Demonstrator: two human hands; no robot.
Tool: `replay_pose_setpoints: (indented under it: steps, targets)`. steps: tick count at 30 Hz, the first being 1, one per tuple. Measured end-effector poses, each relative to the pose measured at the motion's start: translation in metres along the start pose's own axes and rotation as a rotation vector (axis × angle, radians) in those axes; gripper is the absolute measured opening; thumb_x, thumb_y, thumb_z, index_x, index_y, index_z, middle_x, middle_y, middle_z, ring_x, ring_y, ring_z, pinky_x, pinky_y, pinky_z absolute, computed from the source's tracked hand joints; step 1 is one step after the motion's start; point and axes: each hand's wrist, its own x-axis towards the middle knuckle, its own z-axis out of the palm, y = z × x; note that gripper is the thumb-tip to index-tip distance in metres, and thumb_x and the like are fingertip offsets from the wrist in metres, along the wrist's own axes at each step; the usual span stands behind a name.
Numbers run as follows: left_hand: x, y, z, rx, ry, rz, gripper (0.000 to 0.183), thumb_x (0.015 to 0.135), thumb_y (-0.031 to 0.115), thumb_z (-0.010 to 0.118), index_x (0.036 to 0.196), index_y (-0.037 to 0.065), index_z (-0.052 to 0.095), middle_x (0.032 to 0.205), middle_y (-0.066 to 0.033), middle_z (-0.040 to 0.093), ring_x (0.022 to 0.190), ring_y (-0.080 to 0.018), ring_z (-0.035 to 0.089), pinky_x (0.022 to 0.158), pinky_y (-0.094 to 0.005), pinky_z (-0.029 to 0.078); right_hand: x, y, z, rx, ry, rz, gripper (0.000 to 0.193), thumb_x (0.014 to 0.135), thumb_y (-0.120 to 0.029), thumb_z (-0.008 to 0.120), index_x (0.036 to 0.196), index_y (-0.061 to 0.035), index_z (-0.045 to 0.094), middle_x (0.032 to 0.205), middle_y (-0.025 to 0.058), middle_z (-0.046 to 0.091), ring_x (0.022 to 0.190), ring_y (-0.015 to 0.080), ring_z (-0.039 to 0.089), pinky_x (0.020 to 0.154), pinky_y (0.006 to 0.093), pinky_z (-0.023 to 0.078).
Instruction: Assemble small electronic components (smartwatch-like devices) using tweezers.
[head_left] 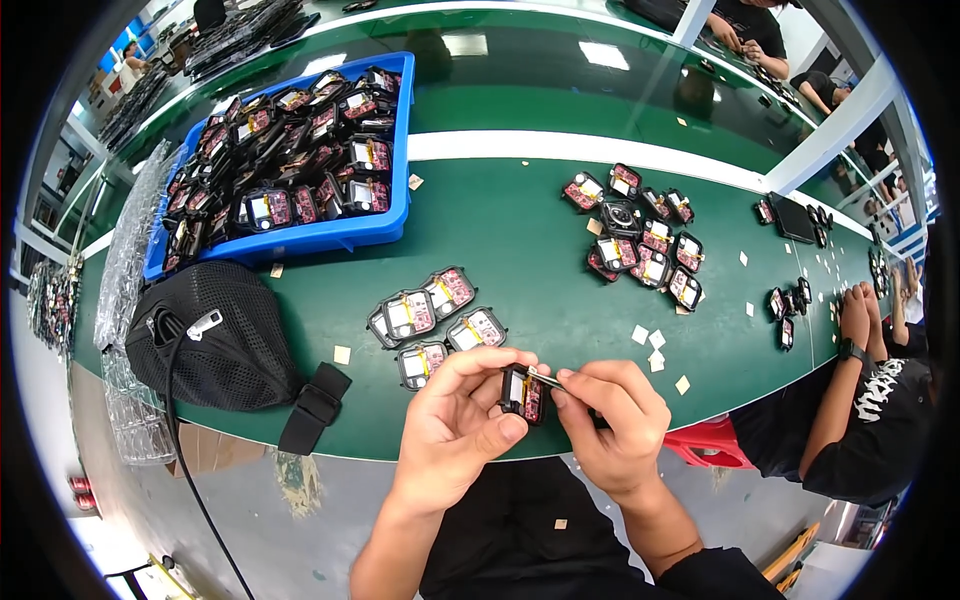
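My left hand (462, 418) grips a small black device housing (523, 396) by its sides, with a red circuit board and a pale battery showing in its face. Between the pinched fingers of my right hand (618, 412) is a pair of thin metal tweezers (546, 377), its tip at the housing's top edge. Whether the tips hold anything is too small to tell. Just beyond my left hand lie several similar open housings (409, 314) in a loose cluster. Farther right another group of such housings (650, 268) lies on the green table (520, 240).
A blue bin (375, 232) heaped with housings stands at the back left. Nearer are a black mesh bag (215, 335), a black strap (314, 408) and clear bubble wrap (130, 300). Small pale squares (640, 335) dot the table. A co-worker (860, 400) sits at the right.
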Motion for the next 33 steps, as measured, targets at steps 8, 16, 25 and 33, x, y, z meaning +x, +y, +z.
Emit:
replay_pose_setpoints:
  steps: [8,16,25,33]
  targets:
    - [-0.0002,0.0005,-0.0017,0.017,-0.007,0.013,0.058,0.093,0.013,0.083,0.141,-0.002,0.053,0.137,-0.021,0.061,0.132,-0.0356,0.061,0.112,-0.0474,0.052,0.0009,-0.0028,-0.0016,0.025,0.001,0.046,0.024,0.076,0.008,0.085,0.097,0.0007,0.076,0.09,0.0106,0.071,0.068,0.0223,0.069,0.056,0.032,0.054]
    - [-0.0002,0.0012,-0.0008,0.009,-0.008,0.009,0.057,0.093,0.012,0.083,0.14,-0.002,0.053,0.137,-0.0212,0.061,0.132,-0.0355,0.061,0.112,-0.0471,0.052,0.0008,-0.0011,-0.0041,0.107,-0.046,0.094,0.018,0.083,0.007,0.082,0.1,0.0016,0.076,0.092,0.0104,0.071,0.064,0.0141,0.062,0.055,0.0271,0.049]
    - [0.0006,0.0002,-0.0014,0.01,-0.025,-0.008,0.057,0.094,0.012,0.082,0.139,-0.003,0.052,0.138,-0.0217,0.06,0.132,-0.0353,0.062,0.111,-0.0463,0.055,0.0006,0.0007,-0.0013,0.121,-0.033,0.086,0.017,0.085,0.009,0.08,0.1,0.003,0.073,0.093,0.0113,0.071,0.062,0.0095,0.056,0.054,0.024,0.044]
    - [0.0002,0.0008,0.0006,-0.034,0.009,0.005,0.052,0.093,0.004,0.082,0.137,-0.003,0.055,0.139,-0.0167,0.062,0.129,-0.026,0.063,0.109,-0.0383,0.053,0.0021,-0.0023,0.0001,0.057,-0.043,0.047,0.016,0.085,0.011,0.078,0.098,0.0041,0.073,0.093,0.0115,0.07,0.061,0.0094,0.057,0.052,0.0245,0.044]
